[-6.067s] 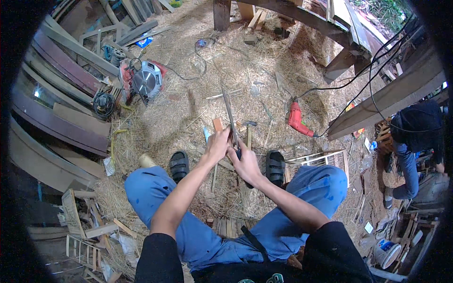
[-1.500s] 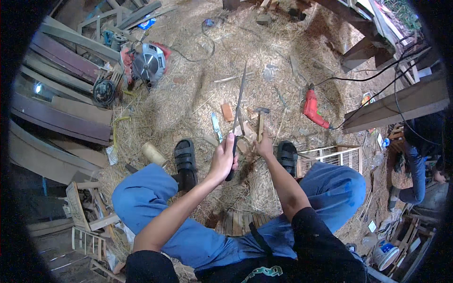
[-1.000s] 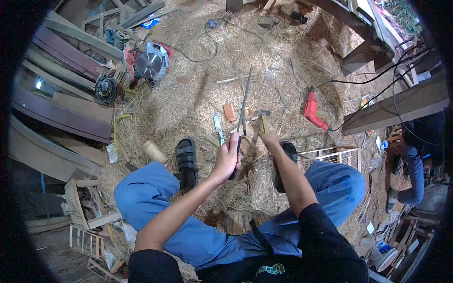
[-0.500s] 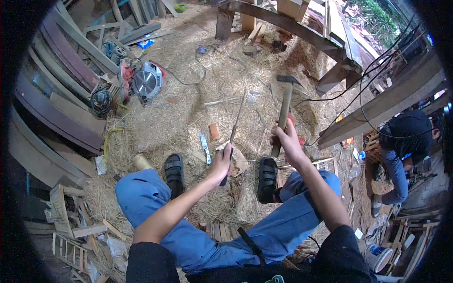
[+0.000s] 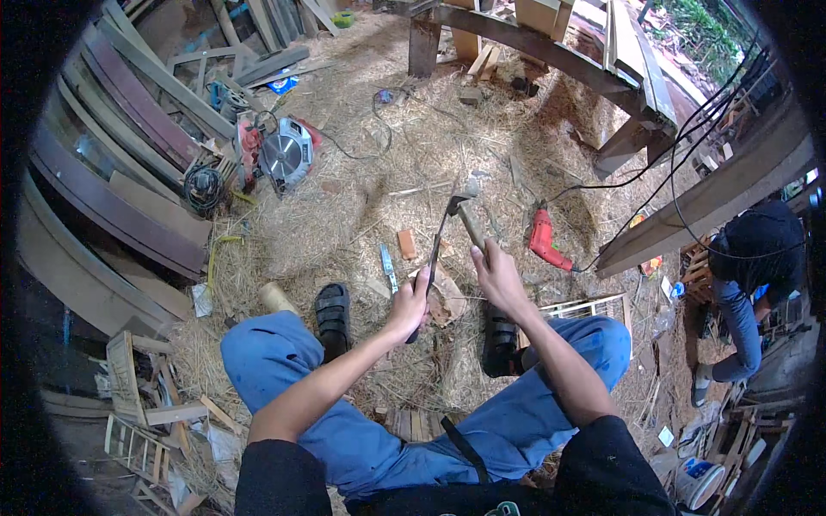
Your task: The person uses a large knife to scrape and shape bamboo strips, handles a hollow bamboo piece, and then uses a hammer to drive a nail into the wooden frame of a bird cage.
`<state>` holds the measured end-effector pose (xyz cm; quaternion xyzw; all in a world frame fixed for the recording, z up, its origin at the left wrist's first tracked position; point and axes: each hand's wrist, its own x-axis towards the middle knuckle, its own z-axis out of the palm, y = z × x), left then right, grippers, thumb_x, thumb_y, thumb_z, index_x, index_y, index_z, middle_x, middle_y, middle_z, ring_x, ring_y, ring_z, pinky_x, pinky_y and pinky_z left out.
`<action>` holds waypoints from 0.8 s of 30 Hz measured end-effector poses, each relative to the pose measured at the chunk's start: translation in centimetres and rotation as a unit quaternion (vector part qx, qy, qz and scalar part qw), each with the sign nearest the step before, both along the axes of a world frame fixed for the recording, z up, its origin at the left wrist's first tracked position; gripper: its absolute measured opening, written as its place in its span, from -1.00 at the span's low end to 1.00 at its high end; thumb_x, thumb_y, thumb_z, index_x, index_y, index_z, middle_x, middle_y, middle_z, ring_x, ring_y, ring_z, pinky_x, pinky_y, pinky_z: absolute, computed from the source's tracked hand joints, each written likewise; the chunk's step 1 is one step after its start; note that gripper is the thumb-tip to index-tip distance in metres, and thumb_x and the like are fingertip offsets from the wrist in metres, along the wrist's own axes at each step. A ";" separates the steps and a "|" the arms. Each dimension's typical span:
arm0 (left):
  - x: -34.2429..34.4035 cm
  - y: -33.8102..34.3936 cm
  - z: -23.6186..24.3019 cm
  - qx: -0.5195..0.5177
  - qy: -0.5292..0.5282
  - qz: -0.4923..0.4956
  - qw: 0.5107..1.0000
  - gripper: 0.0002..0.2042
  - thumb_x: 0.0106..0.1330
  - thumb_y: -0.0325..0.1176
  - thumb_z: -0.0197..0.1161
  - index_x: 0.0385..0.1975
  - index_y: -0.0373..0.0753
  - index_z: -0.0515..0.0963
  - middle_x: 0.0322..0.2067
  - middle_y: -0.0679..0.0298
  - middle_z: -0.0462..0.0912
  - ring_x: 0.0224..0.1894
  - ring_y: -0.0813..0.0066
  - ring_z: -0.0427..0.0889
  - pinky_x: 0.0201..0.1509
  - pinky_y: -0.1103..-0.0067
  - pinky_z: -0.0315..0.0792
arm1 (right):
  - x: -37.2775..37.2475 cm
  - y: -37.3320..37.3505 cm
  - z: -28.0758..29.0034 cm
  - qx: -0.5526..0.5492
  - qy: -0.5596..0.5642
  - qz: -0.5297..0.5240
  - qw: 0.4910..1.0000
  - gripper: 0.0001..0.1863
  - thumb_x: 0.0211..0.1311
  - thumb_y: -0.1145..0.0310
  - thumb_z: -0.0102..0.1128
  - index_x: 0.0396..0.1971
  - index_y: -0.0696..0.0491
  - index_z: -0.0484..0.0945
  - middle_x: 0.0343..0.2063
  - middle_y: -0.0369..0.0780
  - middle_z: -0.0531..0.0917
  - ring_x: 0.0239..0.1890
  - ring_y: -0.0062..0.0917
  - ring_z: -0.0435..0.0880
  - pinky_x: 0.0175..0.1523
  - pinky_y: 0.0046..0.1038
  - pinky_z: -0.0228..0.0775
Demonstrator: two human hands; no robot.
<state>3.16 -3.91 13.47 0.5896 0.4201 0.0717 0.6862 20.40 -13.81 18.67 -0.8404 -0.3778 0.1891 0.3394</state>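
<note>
My left hand (image 5: 408,310) is closed round the dark handle of a long narrow blade (image 5: 436,249), which points up and away from me, nearly edge-on. In my right hand (image 5: 501,279) is a hammer (image 5: 471,225), gripped by its wooden handle. The hammer's dark head lies at the blade's upper part; whether they touch I cannot tell. Below them, between my sandalled feet, is a round wooden block (image 5: 447,299). An orange block (image 5: 406,243) and a slim blue and silver tool (image 5: 389,267) lie left of the blade on the shavings.
A red power drill (image 5: 546,241) lies to the right, its cord trailing. At the far left sits a circular saw (image 5: 286,156) beside stacked boards (image 5: 129,198). A wooden bench (image 5: 533,41) stands ahead. On the right, another person (image 5: 748,267) bends down near a long beam (image 5: 688,206).
My right hand has swung the hammer left and down, bringing its head to the blade. The red drill now shows fully. My left hand keeps hold of the blade's handle.
</note>
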 end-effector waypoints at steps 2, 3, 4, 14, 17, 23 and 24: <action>-0.1 0.3 -0.9 0.029 0.020 -0.001 0.999 -0.34 0.46 0.30 -0.17 -0.43 -0.29 0.45 -0.77 0.37 0.38 -0.79 0.55 0.39 -0.72 0.51 0.30 | -0.5 -0.1 0.9 -0.003 -0.021 0.011 1.000 -0.68 0.46 0.17 0.01 -0.25 0.18 0.39 -0.53 0.17 0.57 -0.35 0.20 0.57 -0.27 0.06 0.36; -0.1 0.5 -1.3 0.059 0.040 -0.003 0.997 -0.33 0.46 0.30 -0.17 -0.45 -0.30 0.47 -0.78 0.36 0.38 -0.78 0.54 0.40 -0.71 0.49 0.31 | -0.7 -0.2 1.5 -0.007 -0.041 0.021 0.999 -0.71 0.46 0.19 0.00 -0.23 0.16 0.38 -0.54 0.16 0.58 -0.36 0.19 0.58 -0.28 0.05 0.36; -0.1 0.9 -2.0 0.059 0.041 0.000 0.997 -0.33 0.46 0.30 -0.17 -0.45 -0.30 0.47 -0.78 0.36 0.38 -0.78 0.54 0.40 -0.71 0.49 0.31 | -1.2 -0.2 2.8 -0.006 -0.041 0.024 0.999 -0.71 0.46 0.19 0.00 -0.23 0.16 0.38 -0.54 0.16 0.58 -0.36 0.19 0.58 -0.28 0.05 0.36; 0.6 0.6 -0.4 0.000 0.007 0.023 1.000 -0.43 0.47 0.25 -0.11 -0.30 -0.27 0.39 -0.78 0.41 0.28 -0.81 0.59 0.32 -0.75 0.58 0.23 | -0.4 0.3 1.3 -0.027 -0.088 0.088 0.992 -0.72 0.47 0.20 -0.04 -0.10 0.14 0.36 -0.53 0.17 0.61 -0.43 0.16 0.61 -0.31 0.12 0.40; 0.3 0.3 1.1 0.060 0.044 0.012 0.997 -0.37 0.45 0.31 -0.15 -0.45 -0.24 0.40 -0.81 0.37 0.32 -0.82 0.54 0.36 -0.74 0.50 0.26 | -1.5 0.2 2.7 -0.044 -0.072 0.054 0.995 -0.68 0.48 0.15 -0.07 -0.13 0.15 0.37 -0.51 0.18 0.62 -0.39 0.18 0.61 -0.26 0.15 0.41; 0.5 -0.2 -1.5 0.121 0.022 0.002 0.992 -0.34 0.45 0.30 -0.17 -0.59 -0.23 0.38 -0.82 0.35 0.35 -0.81 0.52 0.40 -0.72 0.49 0.28 | -0.6 -0.3 1.1 -0.027 -0.060 0.026 0.998 -0.66 0.49 0.11 -0.08 -0.16 0.14 0.37 -0.54 0.15 0.60 -0.38 0.18 0.60 -0.27 0.12 0.37; 1.0 -0.5 -0.7 0.101 0.010 -0.001 0.995 -0.34 0.46 0.30 -0.17 -0.61 -0.23 0.37 -0.81 0.35 0.36 -0.81 0.52 0.40 -0.72 0.50 0.28 | 0.2 -0.8 0.0 -0.031 -0.060 0.039 0.997 -0.63 0.50 0.08 -0.09 -0.13 0.13 0.38 -0.56 0.13 0.58 -0.39 0.17 0.59 -0.28 0.08 0.34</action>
